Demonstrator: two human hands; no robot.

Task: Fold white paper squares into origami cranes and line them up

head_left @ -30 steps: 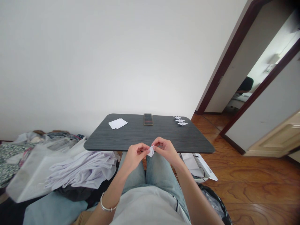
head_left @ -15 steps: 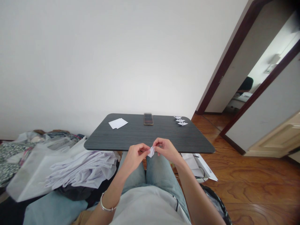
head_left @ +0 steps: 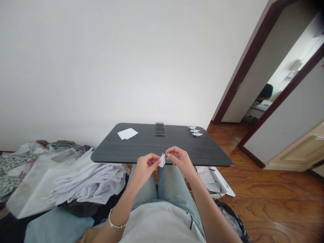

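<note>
A small folded white paper [head_left: 162, 160] with pointed tips is pinched between the thumb and fingers of my left hand [head_left: 148, 165], above my lap at the table's near edge. My right hand [head_left: 179, 158] is just to the right of the paper, its thumb and fingers apart and a small gap from it. Several folded paper cranes [head_left: 194, 131] sit in a row at the back right of the dark table [head_left: 141, 146]. Two square white paper sheets [head_left: 128, 133] lie overlapping at the back left.
A phone [head_left: 160, 129] rests at the table's back middle, by the white wall. Piled white cloth [head_left: 88, 184] and plastic bags lie on the left. Right of my legs are a container with papers [head_left: 210, 179] and a black bag [head_left: 233, 216] on the wooden floor.
My right hand has let go of the folded paper and moved slightly up and right. The paper stays in my left hand and now shows its pointed tips.
</note>
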